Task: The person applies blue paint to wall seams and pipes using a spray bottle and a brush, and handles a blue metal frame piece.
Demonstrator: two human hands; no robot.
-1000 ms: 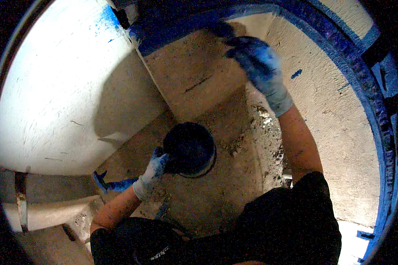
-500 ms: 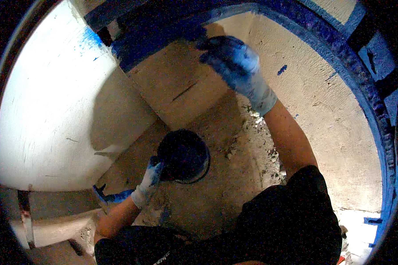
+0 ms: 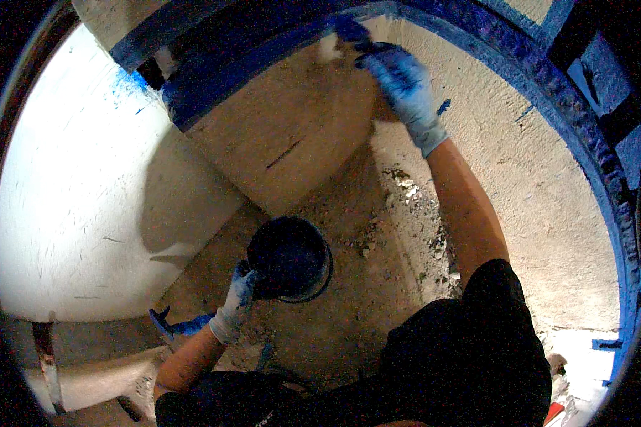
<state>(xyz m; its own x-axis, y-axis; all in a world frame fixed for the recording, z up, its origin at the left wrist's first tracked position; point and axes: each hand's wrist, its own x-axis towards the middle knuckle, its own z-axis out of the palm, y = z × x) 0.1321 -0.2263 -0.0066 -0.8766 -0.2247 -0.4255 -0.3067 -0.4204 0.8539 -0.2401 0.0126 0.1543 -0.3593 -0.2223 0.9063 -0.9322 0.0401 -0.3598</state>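
Observation:
My left hand (image 3: 236, 297), in a white glove smeared blue, grips the rim of a round black bucket (image 3: 319, 279) at its left side. The inside of the bucket is too dark to make out. My right hand (image 3: 404, 89), its glove heavily stained blue, is raised at the upper middle and closed on a paintbrush (image 3: 350, 30). The brush's dark blue head meets the edge of the blue painted band (image 3: 249, 67) along the top of the wall, near the corner. My fingers hide most of its handle.
A white panel (image 3: 57, 178) with blue smears stands at the left. The beige wall (image 3: 527, 192) on the right has a blue border. A blue-stained tool (image 3: 186, 325) lies beside my left forearm. Rubble (image 3: 406, 186) lies along the wall's foot.
My right hand has moved up and slightly right with the paintbrush, whose head now shows more plainly. My left hand still holds the bucket; the whole view has shifted a little.

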